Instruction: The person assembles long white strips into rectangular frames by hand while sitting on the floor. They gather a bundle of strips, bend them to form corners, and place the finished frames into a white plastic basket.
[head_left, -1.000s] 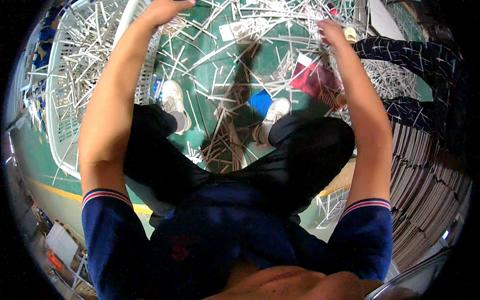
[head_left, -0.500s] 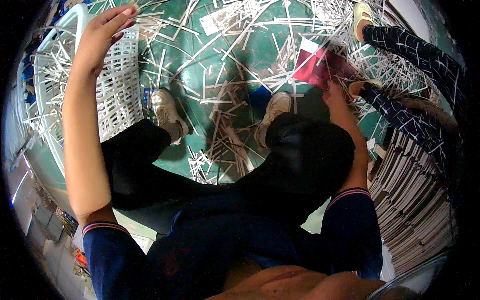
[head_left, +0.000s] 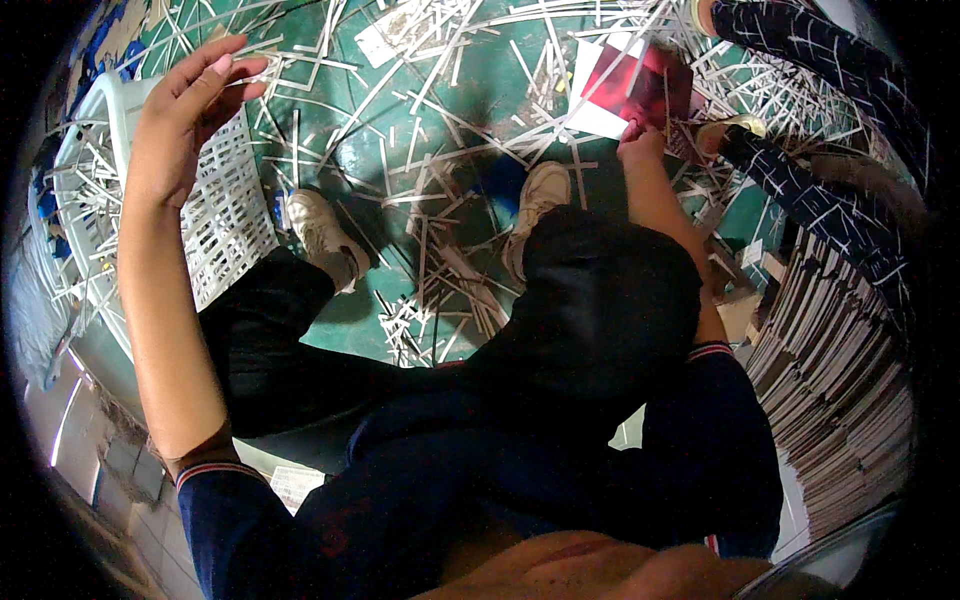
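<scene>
My left hand point(head_left: 193, 115) is held up over the rim of a white plastic basket point(head_left: 222, 190), its fingers stretched and slightly apart, with nothing visible in them. The basket holds many thin white paper strips. On the right, the closed fingers of my right hand point(head_left: 641, 146) grip the near edge of a red printed sheet point(head_left: 645, 85). A white area point(head_left: 597, 118) shows along its left side; whether it is part of that sheet or a separate one, I cannot tell. The sheet is above the littered floor.
White paper strips point(head_left: 420, 200) lie scattered across the green floor point(head_left: 380, 165). At the right, another person's patterned trouser leg point(head_left: 800, 175) and light shoe point(head_left: 735, 130) are close to the red sheet. A long stack of flat boards or paper point(head_left: 835, 390) stands at the lower right.
The red sheet and my right hand have moved slightly away from me, and more white shows beside the sheet. My left hand's fingers have spread a little. The whole view has shifted.
</scene>
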